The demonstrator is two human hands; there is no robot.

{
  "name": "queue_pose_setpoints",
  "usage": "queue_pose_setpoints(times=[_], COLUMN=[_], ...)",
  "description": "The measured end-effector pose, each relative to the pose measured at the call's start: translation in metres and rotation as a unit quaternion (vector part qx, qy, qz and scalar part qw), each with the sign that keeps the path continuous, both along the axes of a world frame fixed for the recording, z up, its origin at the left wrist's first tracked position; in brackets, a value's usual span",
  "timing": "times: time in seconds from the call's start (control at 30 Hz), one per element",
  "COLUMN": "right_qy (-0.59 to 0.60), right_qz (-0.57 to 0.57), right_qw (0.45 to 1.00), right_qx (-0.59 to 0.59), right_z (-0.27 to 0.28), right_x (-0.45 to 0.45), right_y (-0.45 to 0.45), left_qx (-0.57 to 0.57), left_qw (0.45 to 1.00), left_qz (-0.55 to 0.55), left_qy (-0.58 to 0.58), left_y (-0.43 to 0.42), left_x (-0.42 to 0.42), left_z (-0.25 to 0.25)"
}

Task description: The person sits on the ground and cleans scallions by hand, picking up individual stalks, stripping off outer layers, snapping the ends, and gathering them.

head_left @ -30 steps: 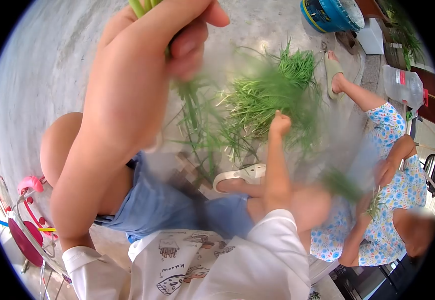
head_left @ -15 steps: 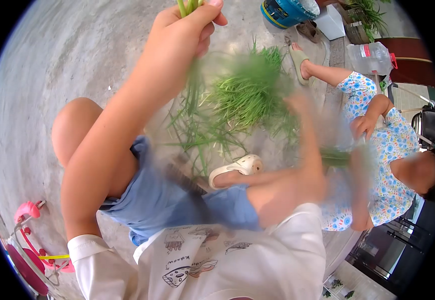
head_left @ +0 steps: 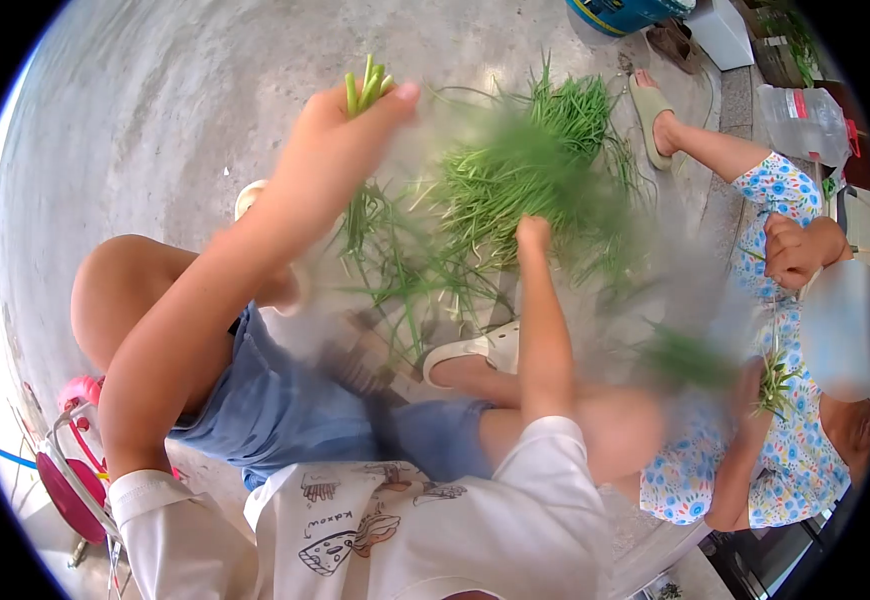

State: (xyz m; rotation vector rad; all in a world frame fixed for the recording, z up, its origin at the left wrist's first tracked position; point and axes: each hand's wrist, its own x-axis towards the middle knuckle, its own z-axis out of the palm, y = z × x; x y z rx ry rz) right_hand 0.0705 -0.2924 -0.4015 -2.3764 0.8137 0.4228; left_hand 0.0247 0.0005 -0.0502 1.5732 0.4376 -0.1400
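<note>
My left hand [head_left: 340, 145] is raised on the left, closed around a small bunch of chives [head_left: 367, 85]. Their pale cut ends stick up above the fingers, and green leaves hang below the hand. My right hand [head_left: 533, 235] reaches to the near edge of a large heap of chives [head_left: 495, 185] on the ground. Its fingers are curled closed on stalks there, though the fingertips are hidden. Looser chives [head_left: 405, 275] lie scattered left of the heap. Part of the heap looks smeared.
Another person in a flowered outfit [head_left: 795, 450] sits at the right, with chives by one arm. My white clog [head_left: 475, 350] stands near the heap. A blue bucket [head_left: 620, 12], a white box [head_left: 720, 35] and a clear plastic jug [head_left: 805, 122] are at the upper right.
My right hand has moved left onto the edge of the heap and is sharper now. My left hand appears lower, still holding its bunch. The other person's arm and head have shifted.
</note>
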Motion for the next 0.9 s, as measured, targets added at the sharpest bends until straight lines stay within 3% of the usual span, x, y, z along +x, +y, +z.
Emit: queue_pose_setpoints(times=[0.13, 0.2, 0.27, 0.3, 0.37, 0.43, 0.5, 0.57, 0.63, 0.67, 0.73, 0.9], right_qy=[-0.019, 0.002, 0.078, 0.068, 0.049, 0.006, -0.044, -0.1, -0.156, -0.213, -0.21, -0.2], right_qz=[-0.022, -0.029, -0.089, -0.011, -0.03, -0.054, -0.029, -0.001, 0.015, -0.003, 0.009, -0.007], right_qw=[0.997, 0.999, 0.988, 0.997, 0.997, 0.996, 0.998, 0.995, 0.985, 0.968, 0.975, 0.943], right_qx=[-0.069, -0.027, 0.096, 0.021, 0.043, 0.065, 0.04, 0.012, 0.072, 0.131, 0.075, 0.267], right_z=[0.02, 0.027, 0.046, 0.063, 0.049, 0.001, 0.007, 0.03, 0.08, 0.072, 0.141, 0.277], right_x=[-0.003, -0.004, 0.004, 0.001, 0.0, -0.004, -0.006, 0.007, 0.015, 0.03, 0.038, 0.048], right_y=[0.016, 0.014, 0.015, 0.019, 0.01, -0.008, -0.014, -0.027, -0.035, -0.054, -0.056, -0.06], left_qx=[0.005, 0.004, 0.001, -0.006, -0.013, -0.03, -0.034, -0.038, -0.054, -0.062, -0.071, -0.058], left_qw=[1.0, 1.0, 0.999, 1.0, 0.999, 0.998, 0.997, 0.995, 0.991, 0.988, 0.985, 0.975], left_qz=[0.02, 0.026, 0.042, 0.029, 0.017, 0.004, 0.005, 0.004, 0.004, 0.0, -0.003, -0.007], left_qy=[0.016, 0.008, -0.005, -0.011, -0.031, -0.053, -0.067, -0.093, -0.121, -0.139, -0.156, -0.214], left_y=[-0.002, -0.004, -0.003, 0.0, 0.002, 0.003, 0.004, 0.006, 0.01, 0.011, 0.014, 0.02], left_x=[-0.005, -0.007, -0.01, -0.012, -0.014, -0.019, -0.023, -0.026, -0.031, -0.033, -0.037, -0.041], left_z=[-0.008, -0.001, 0.004, 0.002, 0.0, 0.002, 0.009, 0.013, 0.015, 0.016, 0.018, 0.024])
